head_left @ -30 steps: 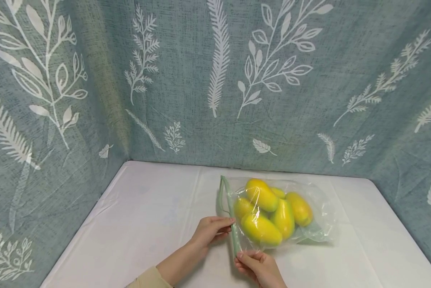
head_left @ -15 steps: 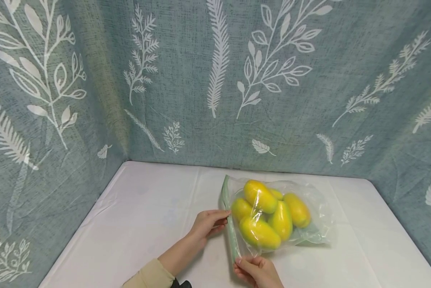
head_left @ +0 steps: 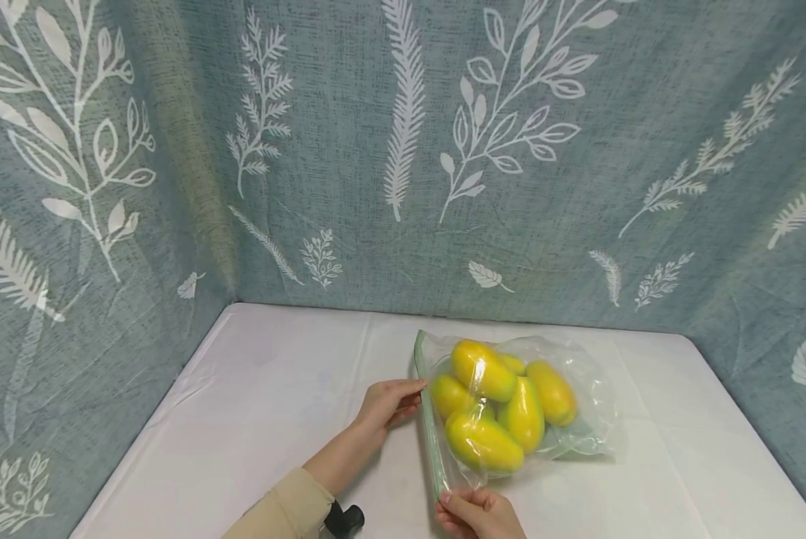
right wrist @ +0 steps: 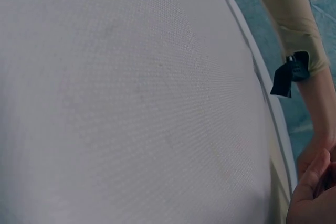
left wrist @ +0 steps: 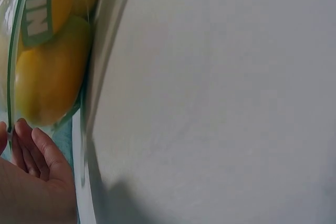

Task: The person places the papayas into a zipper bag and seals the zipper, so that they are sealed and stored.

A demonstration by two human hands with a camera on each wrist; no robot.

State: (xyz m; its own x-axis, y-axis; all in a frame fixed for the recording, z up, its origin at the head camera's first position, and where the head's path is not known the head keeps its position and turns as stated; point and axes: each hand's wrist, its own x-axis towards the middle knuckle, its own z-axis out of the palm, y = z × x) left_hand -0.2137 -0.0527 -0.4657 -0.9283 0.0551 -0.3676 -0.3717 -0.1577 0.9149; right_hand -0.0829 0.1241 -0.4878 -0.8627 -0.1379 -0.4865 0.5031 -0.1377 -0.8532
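Note:
A clear zip bag (head_left: 594, 385) with a green seal strip (head_left: 432, 442) lies on its side, holding several yellow mangoes (head_left: 527, 412). My left hand (head_left: 384, 404) pinches the seal between thumb and fingers, partway along it. At the strip's near end, my right hand (head_left: 480, 513) pinches the bag's corner. The left wrist view shows the left hand (left wrist: 42, 174) with its fingertips right at the green seal line, below a mango (left wrist: 55, 77) seen through the plastic. Low at the right of the right wrist view, the right hand (right wrist: 310, 198) shows only in part.
The bag rests on a white-covered table (head_left: 295, 367). Blue-green curtains (head_left: 349, 150) with white leaf prints stand behind it and at both sides. A black wrist device (head_left: 344, 519) sits by the beige left sleeve (head_left: 288, 505).
The left hand has slid along the seal toward the far end, while the right hand has come slightly nearer. The strip's two edges, apart at the far end before, now lie together.

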